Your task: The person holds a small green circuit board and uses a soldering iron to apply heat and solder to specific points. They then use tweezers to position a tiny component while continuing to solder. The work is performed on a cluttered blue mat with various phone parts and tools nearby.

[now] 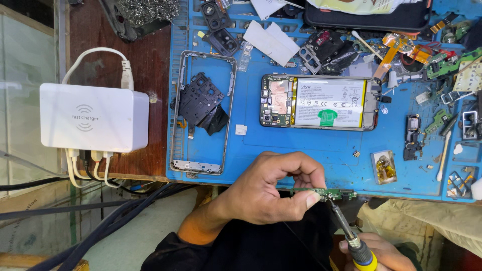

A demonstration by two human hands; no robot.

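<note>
Green little circuit board (324, 192) is pinched tight between thumb and fingers of the left hand (266, 188), held just off the near edge of the blue mat (311, 150) on the desk. Right hand (374, 253) has its grip wrapped round a soldering iron (346, 231), tip touching the board. Opened phone (319, 102) lies further back, with a bare phone frame (201, 113) to its left.
</note>
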